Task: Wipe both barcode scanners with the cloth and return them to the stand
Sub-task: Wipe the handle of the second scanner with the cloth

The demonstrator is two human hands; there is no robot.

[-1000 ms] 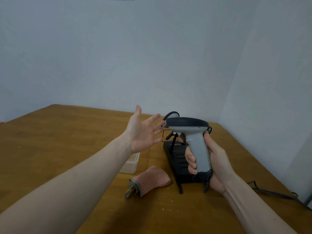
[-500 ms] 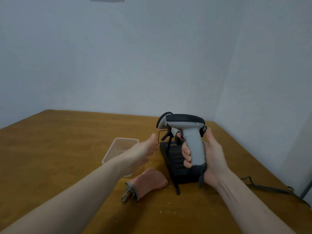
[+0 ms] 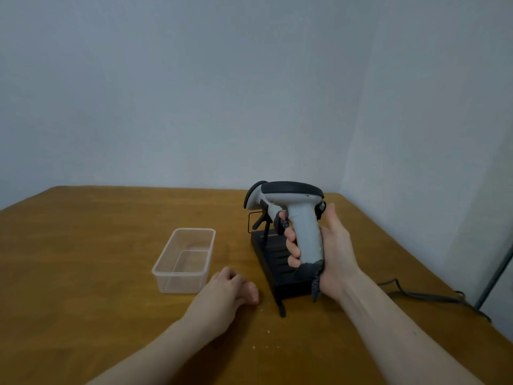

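The left hand point(image 3: 231, 289), low in the frame's centre, covers nearly all of the cloth point(image 3: 254, 292); whether its fingers grip it cannot be told. The right hand point(image 3: 330, 254) and scanner point(image 3: 299, 218) hide part of the stand point(image 3: 277, 262). The table point(image 3: 83, 245) runs off the bottom edge.

Matt grey plastic barcode scanner point(image 3: 301, 226) with black rubbery cap, matt black plastic stand point(image 3: 280, 266), clear glossy plastic container point(image 3: 181, 282), smooth varnished wooden table point(image 3: 97, 245).
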